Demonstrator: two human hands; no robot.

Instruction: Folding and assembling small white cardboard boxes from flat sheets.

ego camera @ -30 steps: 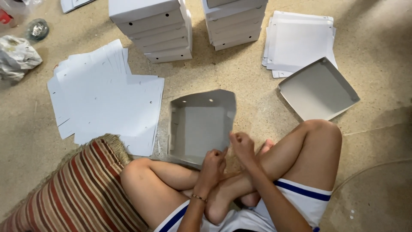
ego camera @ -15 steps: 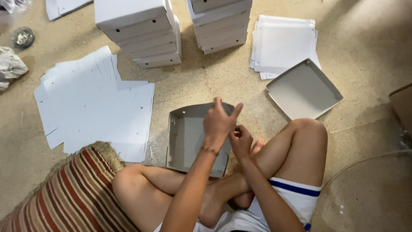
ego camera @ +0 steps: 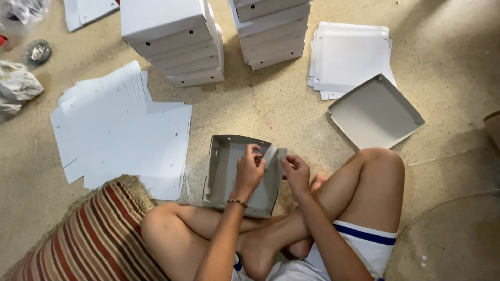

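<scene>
A grey cardboard box tray [ego camera: 224, 166] lies on the floor in front of my crossed legs, half folded, with its right wall raised. My left hand [ego camera: 249, 170] rests over the tray and pinches the flap at the top of that right wall. My right hand [ego camera: 297, 173] grips the same wall from the outside, fingers curled around its edge. A thin bracelet sits on my left wrist.
A fan of flat white cardboard blanks [ego camera: 120, 135] lies to the left, a second pile [ego camera: 350, 54] at the upper right. Two stacks of finished white boxes [ego camera: 177, 41] [ego camera: 271, 31] stand beyond. A folded grey tray [ego camera: 374, 110] lies right. A striped cushion [ego camera: 88, 239] sits lower left.
My left hand came down from mid-air onto the tray's right wall, and my right hand moved up to grip it. The camera shifted slightly.
</scene>
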